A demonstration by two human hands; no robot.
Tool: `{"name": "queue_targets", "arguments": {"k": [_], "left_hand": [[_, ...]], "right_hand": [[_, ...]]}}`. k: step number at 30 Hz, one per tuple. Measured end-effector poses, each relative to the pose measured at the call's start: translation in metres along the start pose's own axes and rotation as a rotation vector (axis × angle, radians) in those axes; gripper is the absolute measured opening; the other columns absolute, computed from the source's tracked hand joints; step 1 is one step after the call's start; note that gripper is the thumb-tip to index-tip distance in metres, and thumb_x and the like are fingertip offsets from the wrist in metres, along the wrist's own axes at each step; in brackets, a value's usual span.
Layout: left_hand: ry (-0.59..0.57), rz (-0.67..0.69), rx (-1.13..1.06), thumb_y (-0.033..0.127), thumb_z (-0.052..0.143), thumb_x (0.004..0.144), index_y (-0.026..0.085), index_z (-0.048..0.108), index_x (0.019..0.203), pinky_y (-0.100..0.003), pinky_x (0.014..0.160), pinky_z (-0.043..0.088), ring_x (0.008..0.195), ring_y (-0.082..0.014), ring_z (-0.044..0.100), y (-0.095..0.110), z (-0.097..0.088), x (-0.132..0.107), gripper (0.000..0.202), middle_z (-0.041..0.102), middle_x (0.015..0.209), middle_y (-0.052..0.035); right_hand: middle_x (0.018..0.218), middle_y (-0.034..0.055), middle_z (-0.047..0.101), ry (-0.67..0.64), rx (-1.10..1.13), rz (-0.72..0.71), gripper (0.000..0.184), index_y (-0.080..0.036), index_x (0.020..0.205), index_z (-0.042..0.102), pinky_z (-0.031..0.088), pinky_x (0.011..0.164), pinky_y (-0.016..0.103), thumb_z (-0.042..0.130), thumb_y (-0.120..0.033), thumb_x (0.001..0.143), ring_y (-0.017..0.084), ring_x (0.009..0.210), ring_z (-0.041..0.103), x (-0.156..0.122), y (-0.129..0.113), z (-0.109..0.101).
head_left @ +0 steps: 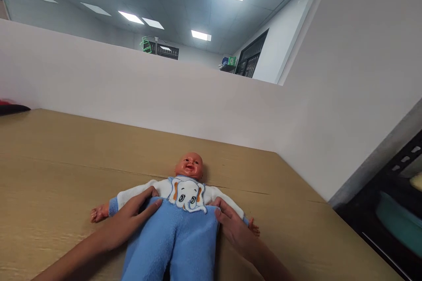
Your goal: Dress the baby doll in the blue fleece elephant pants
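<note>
A baby doll lies on its back with its head away from me and its arms spread to both sides. It wears a white top with blue cuffs and an elephant face on the chest. Fuzzy blue pants cover its lower body, their waistband reaching the elephant's lower edge. My left hand pinches the left end of the waistband between thumb and fingers. At the opposite end, my right hand grips the waistband the same way. The doll's legs are hidden; I cannot tell whether they are inside the pants.
The doll rests on a wooden tabletop that meets a low white partition at the back. A dark rack with a teal item stands beyond the table's right edge. Something black sits at the far left.
</note>
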State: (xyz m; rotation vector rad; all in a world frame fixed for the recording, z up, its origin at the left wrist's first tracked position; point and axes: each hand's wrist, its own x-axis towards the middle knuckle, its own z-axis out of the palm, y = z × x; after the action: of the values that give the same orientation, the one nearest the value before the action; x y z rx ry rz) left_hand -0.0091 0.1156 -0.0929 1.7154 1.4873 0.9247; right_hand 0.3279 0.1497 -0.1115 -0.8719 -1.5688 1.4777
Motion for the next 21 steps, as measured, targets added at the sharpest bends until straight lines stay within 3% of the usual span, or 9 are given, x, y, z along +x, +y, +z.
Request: {"name": "queue_targets", "arguments": {"k": [4, 8, 15, 18, 21], "left_hand": [[-0.014, 0.035, -0.018, 0.073, 0.049, 0.102, 0.029, 0.062, 0.111, -0.043, 0.112, 0.053, 0.120, -0.0325, 0.068, -0.003, 0.000, 0.004, 0.046, 0.076, 0.116, -0.0029], [-0.006, 0.053, 0.037, 0.072, 0.045, 0.104, 0.029, 0.061, 0.117, -0.044, 0.112, 0.052, 0.121, -0.0328, 0.066, -0.003, 0.001, 0.003, 0.048, 0.074, 0.121, -0.0039], [0.062, 0.103, 0.101, 0.070, 0.047, 0.103, 0.026, 0.057, 0.122, -0.053, 0.111, 0.047, 0.119, -0.0351, 0.063, -0.001, 0.007, 0.002, 0.048, 0.070, 0.124, -0.0078], [0.172, 0.209, 0.123, 0.063, 0.051, 0.105, 0.027, 0.056, 0.123, -0.050, 0.102, 0.049, 0.111, -0.0328, 0.062, -0.006, 0.006, 0.007, 0.041, 0.066, 0.118, -0.0068], [0.257, 0.358, 0.134, 0.052, 0.053, 0.107, 0.028, 0.056, 0.126, -0.051, 0.108, 0.045, 0.120, -0.0325, 0.057, -0.002, 0.002, 0.012, 0.031, 0.062, 0.127, -0.0071]], "right_hand": [[0.094, -0.0001, 0.054, -0.080, -0.055, 0.008, 0.050, -0.027, 0.099, 0.057, 0.042, 0.087, 0.035, 0.077, -0.073, 0.089, 0.023, 0.092, 0.051, 0.005, 0.007, -0.005], [0.100, 0.0005, 0.053, -0.029, -0.156, -0.026, 0.052, -0.026, 0.104, 0.058, 0.041, 0.092, 0.036, 0.084, -0.066, 0.085, 0.024, 0.099, 0.052, 0.006, 0.008, -0.008], [0.120, 0.0078, 0.062, 0.217, -0.719, -0.235, 0.039, -0.025, 0.116, 0.063, 0.048, 0.101, 0.045, 0.076, -0.053, 0.092, 0.030, 0.113, 0.058, 0.000, 0.005, -0.020], [0.142, 0.0132, 0.061, 0.310, -0.975, -0.289, 0.042, -0.027, 0.133, 0.061, 0.042, 0.114, 0.055, 0.071, -0.043, 0.095, 0.036, 0.133, 0.054, -0.003, 0.003, -0.034], [0.151, 0.0166, 0.061, 0.275, -1.197, -0.259, 0.054, -0.024, 0.146, 0.057, 0.036, 0.122, 0.062, 0.067, -0.027, 0.093, 0.038, 0.140, 0.054, -0.004, -0.005, -0.053]]}}
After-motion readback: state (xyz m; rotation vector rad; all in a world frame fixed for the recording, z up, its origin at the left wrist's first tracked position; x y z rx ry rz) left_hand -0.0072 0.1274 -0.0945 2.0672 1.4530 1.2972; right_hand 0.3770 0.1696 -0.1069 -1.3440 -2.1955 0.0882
